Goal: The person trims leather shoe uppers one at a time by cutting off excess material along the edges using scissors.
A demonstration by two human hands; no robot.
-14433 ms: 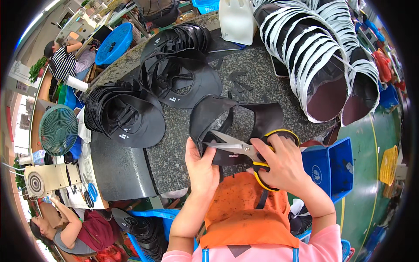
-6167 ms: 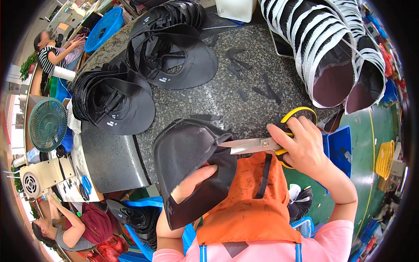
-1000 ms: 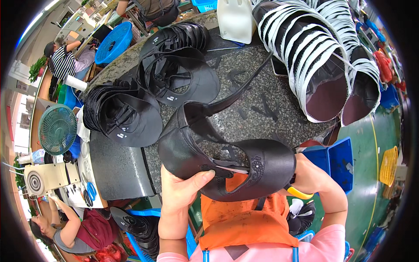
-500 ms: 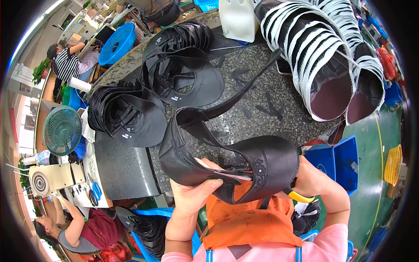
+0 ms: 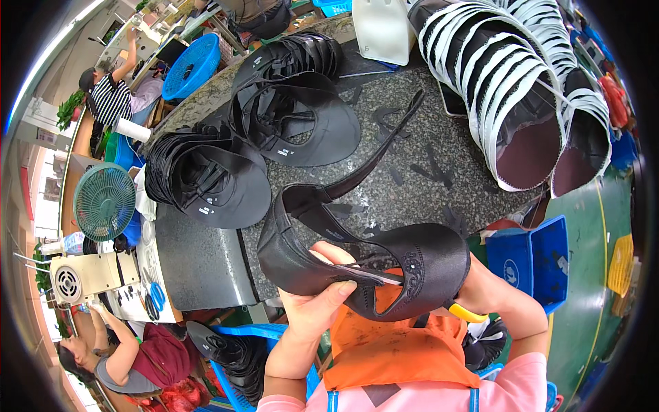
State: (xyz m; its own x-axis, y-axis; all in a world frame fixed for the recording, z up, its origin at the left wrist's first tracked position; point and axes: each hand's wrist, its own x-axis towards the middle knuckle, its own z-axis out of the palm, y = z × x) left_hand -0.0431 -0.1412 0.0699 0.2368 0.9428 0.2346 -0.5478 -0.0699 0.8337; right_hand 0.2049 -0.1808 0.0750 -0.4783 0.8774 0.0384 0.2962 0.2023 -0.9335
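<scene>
Speckled stone tabletop (image 5: 405,196) backs a black shoe piece (image 5: 434,255) at lower centre. Left hand (image 5: 312,309) pinches its edge, right hand (image 5: 489,288) grips yellow-handled scissors (image 5: 468,314), fingers mostly hidden. Taut edges should help snip cleanly.

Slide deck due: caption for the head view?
Left fingers pinch a black shoe upper; right hand, partly hidden, holds yellow-handled scissors.
</scene>
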